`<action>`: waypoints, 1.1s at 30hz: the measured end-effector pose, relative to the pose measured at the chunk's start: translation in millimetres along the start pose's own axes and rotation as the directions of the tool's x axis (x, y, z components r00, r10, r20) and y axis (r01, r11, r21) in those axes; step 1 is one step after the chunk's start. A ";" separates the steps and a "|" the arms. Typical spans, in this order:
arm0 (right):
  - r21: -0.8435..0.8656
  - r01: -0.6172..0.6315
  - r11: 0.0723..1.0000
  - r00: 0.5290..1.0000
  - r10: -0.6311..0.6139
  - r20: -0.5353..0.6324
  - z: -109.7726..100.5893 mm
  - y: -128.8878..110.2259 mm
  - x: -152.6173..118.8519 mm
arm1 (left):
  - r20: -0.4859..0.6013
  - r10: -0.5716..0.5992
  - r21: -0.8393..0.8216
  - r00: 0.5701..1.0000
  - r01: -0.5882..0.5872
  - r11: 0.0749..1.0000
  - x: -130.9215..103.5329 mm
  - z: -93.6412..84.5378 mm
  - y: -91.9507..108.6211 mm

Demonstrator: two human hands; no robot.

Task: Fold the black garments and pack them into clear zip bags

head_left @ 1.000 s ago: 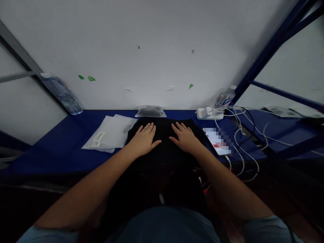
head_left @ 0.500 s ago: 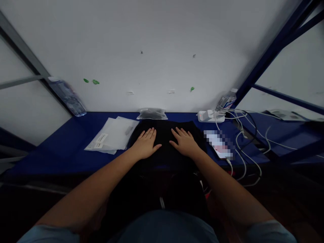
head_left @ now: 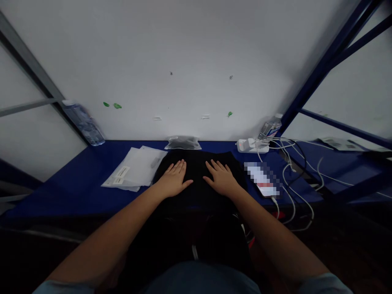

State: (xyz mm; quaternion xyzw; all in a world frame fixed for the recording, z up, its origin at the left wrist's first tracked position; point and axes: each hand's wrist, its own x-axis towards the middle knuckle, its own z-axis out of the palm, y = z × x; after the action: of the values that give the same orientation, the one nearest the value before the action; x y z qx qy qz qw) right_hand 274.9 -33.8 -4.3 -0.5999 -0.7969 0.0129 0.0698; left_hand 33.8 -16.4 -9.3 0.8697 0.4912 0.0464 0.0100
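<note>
A black cloth item, its kind hard to make out in the dim light, lies spread at the front middle of the blue table. My left hand rests flat on its left part, thumb held out to the side. On the right part, my right hand lies palm down with its fingers slightly spread. Neither hand grips anything. Flat translucent plastic bags with a white label are just left of the cloth. Behind it sits a clear bag with something dark inside.
A phone on a charging cable lies to the right. Past it are a white power strip, tangled white cables and a water bottle. Another bottle leans at the back left. A white wall closes off the back.
The whole view has shifted slightly, so the scene sits a little lower. Both hands stay flat on the black cloth with hardly any movement against it.
</note>
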 end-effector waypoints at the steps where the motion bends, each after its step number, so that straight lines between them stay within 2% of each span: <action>1: 0.001 0.000 1.000 1.000 0.000 -0.003 0.2 -0.2 0.5 | 0.022 -0.005 -0.011 1.000 0.005 1.000 1.6 -2.3 1.1; 8: 0.035 -0.010 0.999 0.999 0.008 0.045 -7.9 -0.5 -0.3 | 0.077 -0.033 -0.048 0.996 0.037 0.998 10.8 -24.2 5.7; 11: 0.075 0.018 0.997 0.997 -0.024 0.070 -20.8 0.9 6.4 | -0.006 -0.061 -0.044 0.998 0.061 0.997 25.2 -41.2 -0.2; 14: 0.120 0.074 0.990 0.996 -0.080 0.044 -34.5 0.9 24.0 | -0.120 -0.106 -0.026 0.987 0.103 0.994 52.2 -57.5 -11.0; 16: 0.140 0.113 0.984 0.993 -0.116 0.013 -39.1 -0.4 37.5 | -0.154 -0.164 -0.006 0.974 0.165 0.986 72.3 -63.0 -20.3; 19: 0.141 0.121 0.983 0.992 -0.124 0.013 -35.5 -1.9 50.6 | -0.152 -0.246 0.038 0.957 0.255 0.966 94.9 -58.6 -35.7; 21: 0.134 0.116 0.984 0.992 -0.123 0.041 -28.9 -1.5 52.8 | -0.156 -0.253 0.060 0.955 0.265 0.963 102.4 -48.9 -45.4; 26: 0.139 0.135 0.981 0.985 -0.148 0.088 -17.6 1.3 49.4 | -0.186 -0.212 0.085 0.960 0.230 0.969 105.7 -27.1 -61.7; 33: 0.118 0.131 0.984 0.985 -0.143 0.099 -14.5 2.2 49.8 | -0.235 -0.234 0.056 0.943 0.253 0.966 106.2 -23.3 -73.2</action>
State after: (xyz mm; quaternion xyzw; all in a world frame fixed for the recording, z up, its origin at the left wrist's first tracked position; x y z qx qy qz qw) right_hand 265.4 13.6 14.5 -0.5373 -0.8370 0.0846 0.0607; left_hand 23.7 111.7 16.8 0.7909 0.5945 0.1226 -0.0774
